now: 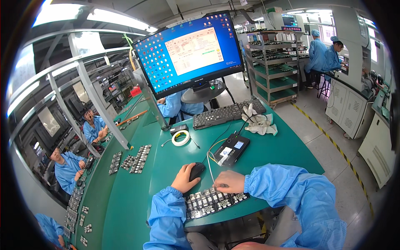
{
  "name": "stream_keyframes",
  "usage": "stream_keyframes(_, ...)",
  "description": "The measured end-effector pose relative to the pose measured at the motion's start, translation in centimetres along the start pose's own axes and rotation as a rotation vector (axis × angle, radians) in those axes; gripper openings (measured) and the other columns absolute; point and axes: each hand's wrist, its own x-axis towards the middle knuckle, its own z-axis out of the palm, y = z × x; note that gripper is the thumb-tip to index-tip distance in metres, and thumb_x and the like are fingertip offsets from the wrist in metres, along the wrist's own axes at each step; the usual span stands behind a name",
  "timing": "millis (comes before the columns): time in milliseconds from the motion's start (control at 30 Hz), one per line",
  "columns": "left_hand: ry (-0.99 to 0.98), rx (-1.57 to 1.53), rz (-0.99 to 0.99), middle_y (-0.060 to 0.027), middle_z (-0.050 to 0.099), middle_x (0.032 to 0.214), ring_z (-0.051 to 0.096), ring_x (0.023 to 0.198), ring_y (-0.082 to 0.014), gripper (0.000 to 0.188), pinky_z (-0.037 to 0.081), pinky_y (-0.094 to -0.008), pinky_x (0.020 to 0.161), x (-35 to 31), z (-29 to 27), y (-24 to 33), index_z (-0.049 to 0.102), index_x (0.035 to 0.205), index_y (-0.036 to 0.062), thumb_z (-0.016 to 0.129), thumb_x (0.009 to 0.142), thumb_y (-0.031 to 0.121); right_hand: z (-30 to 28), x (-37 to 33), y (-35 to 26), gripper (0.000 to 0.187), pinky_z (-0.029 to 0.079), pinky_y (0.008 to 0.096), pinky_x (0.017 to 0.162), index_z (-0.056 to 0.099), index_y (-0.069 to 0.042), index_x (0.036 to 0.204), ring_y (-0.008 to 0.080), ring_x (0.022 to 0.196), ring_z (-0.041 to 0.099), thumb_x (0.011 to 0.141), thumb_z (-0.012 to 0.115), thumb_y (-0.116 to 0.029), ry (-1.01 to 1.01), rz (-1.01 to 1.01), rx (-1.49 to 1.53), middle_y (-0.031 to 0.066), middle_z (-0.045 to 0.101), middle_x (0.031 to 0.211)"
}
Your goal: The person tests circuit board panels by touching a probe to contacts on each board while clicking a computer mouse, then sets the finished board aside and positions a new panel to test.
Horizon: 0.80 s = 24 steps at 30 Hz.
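My left hand (184,179) is curled around the side of a black computer mouse (197,170) on the green table. My right hand (231,182) is closed over a panel of small circuit boards (204,204), its fingers pinched at the end of a thin pale cable (209,166). The fingertips hide that cable's tip. The panel lies near the table's front edge, between my forearms. Beyond my right hand is a black handheld device (233,149) with a small lit screen, where the cable starts.
A monitor (191,50) stands over the table, with a keyboard (221,115) below it. White gloves (260,121) and a tape roll (180,138) lie nearby. More board panels (139,159) are to the left. Co-workers in blue (66,171) sit along the line. A shelf rack (275,66) stands behind.
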Motion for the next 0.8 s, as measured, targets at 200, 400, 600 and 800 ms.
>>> stream_keyframes(200, 0.004, 0.001, 0.007, -0.0234, 0.044, 0.133, 0.047, 0.123, -0.0386, 0.071, 0.039, -0.0396, 0.104, -0.01, 0.0, -0.05, 0.038, 0.14, 0.0042, 0.072, 0.083, 0.029, 0.06, 0.03, -0.11, 0.01, 0.044, 0.0381, 0.081, 0.06, -0.01, 0.084, 0.0243, 0.09, 0.058, 0.086, 0.064, -0.02, 0.048, -0.023, 0.023, 0.0008, 0.066, 0.091)
stream_keyframes(400, 0.003, 0.001, 0.001, -0.0233, 0.044, 0.132, 0.047, 0.123, -0.0385, 0.071, 0.04, -0.0398, 0.104, -0.02, -0.04, 0.04, 0.038, 0.14, 0.0046, 0.072, 0.083, 0.029, -0.03, 0.1, -0.24, 0.009, 0.047, 0.039, 0.078, 0.06, -0.009, 0.084, 0.0259, 0.085, 0.06, 0.085, 0.064, -0.017, 0.097, -0.056, 0.046, 0.0029, 0.064, 0.082)
stream_keyframes(600, 0.011, 0.009, 0.013, -0.0228, 0.044, 0.132, 0.048, 0.123, -0.0382, 0.07, 0.04, -0.04, 0.103, 0.02, 0.02, -0.1, 0.039, 0.14, 0.0046, 0.072, 0.082, 0.028, -0.22, 0.06, -0.2, 0.012, 0.044, 0.038, 0.083, 0.058, -0.01, 0.084, 0.0241, 0.092, 0.056, 0.087, 0.064, -0.019, 0.006, 0.009, 0.044, 0.0002, 0.068, 0.1)
stream_keyframes(800, 0.008, 0.006, 0.009, -0.0228, 0.044, 0.133, 0.048, 0.123, -0.0383, 0.07, 0.04, -0.0398, 0.104, -0.14, 0.07, -0.08, 0.039, 0.14, 0.0044, 0.072, 0.082, 0.028, -0.01, -0.05, -0.19, 0.01, 0.046, 0.0384, 0.083, 0.059, -0.009, 0.085, 0.0253, 0.09, 0.058, 0.086, 0.064, -0.018, 0.044, -0.025, 0.056, 0.0022, 0.066, 0.093)
